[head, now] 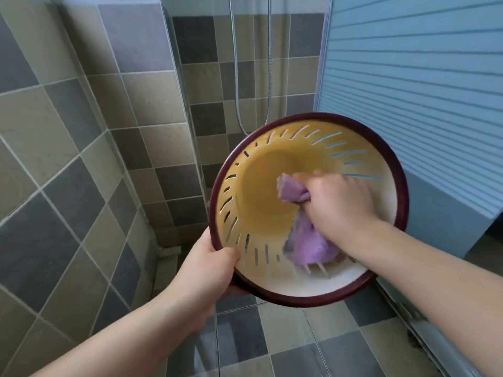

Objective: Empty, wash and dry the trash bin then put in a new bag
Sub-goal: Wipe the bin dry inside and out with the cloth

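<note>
The trash bin (pixel 253 191) is a round yellow plastic basket with slotted walls and a dark red rim, tilted so its mouth faces me. My left hand (pixel 209 265) grips the rim at its lower left, thumb inside the wall. My right hand (pixel 337 200) is inside the bin and grips a bunched purple cloth (pixel 307 240), which lies against the inner wall and near the bottom. The cloth is blurred. The bin holds nothing else that I can see.
Grey and beige tiled walls stand at the left and back, with a shower hose (pixel 236 77) hanging down. A blue slatted panel (pixel 408 91) fills the right side. Tiled floor (pixel 313 336) lies below, with a door track at the lower right.
</note>
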